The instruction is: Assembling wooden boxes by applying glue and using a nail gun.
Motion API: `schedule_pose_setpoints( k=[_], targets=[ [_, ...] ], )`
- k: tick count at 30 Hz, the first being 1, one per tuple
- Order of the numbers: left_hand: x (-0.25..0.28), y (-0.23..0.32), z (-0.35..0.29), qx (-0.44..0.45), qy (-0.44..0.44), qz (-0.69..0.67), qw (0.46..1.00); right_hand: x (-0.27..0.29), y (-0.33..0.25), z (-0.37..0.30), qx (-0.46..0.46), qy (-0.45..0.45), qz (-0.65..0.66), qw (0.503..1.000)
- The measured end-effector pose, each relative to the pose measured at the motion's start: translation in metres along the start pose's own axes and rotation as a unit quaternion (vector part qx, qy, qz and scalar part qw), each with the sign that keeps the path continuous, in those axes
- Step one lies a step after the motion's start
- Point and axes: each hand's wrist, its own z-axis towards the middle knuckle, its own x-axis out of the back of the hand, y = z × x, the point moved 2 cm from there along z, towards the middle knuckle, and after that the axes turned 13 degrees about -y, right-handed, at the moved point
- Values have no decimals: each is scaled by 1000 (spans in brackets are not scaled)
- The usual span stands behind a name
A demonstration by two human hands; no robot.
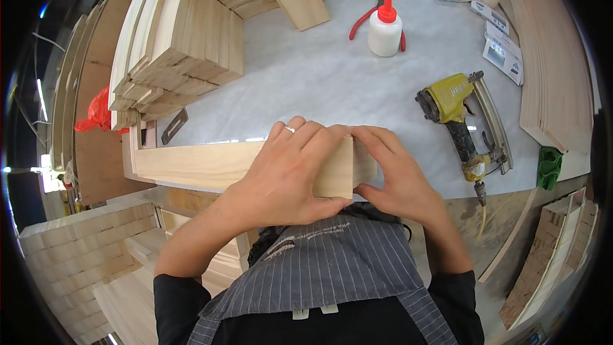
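Observation:
A long pale wooden board (198,163) lies along the near edge of the table. My left hand (287,169) wraps over it near its right end, thumb on the near side and fingers on the far side. My right hand (397,176) closes around that same end, fingertips at the far corner and thumb at the near corner. Between my hands a shaded wooden surface (364,163) shows past the board's edge; whether it is a separate piece I cannot tell. At the far left, the board meets a short wooden piece (133,150).
Stacked boards (198,38) rise at the back left, near a small metal square (174,126). A white glue bottle (385,33) with red tip stands by red-handled pliers (361,21). A yellow nail gun (456,99) with hose lies right. Thin panels (552,57) line the right edge.

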Motion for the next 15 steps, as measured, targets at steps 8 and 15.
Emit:
schedule_pose_setpoints(
  k=[8,15],
  targets=[
    [-5,-6,4,20,-12,0,1000,-4,4,0,19,23,21,999],
    [-7,-6,4,29,-28,10,999,-12,12,-1,51,39,80,995]
  ],
)
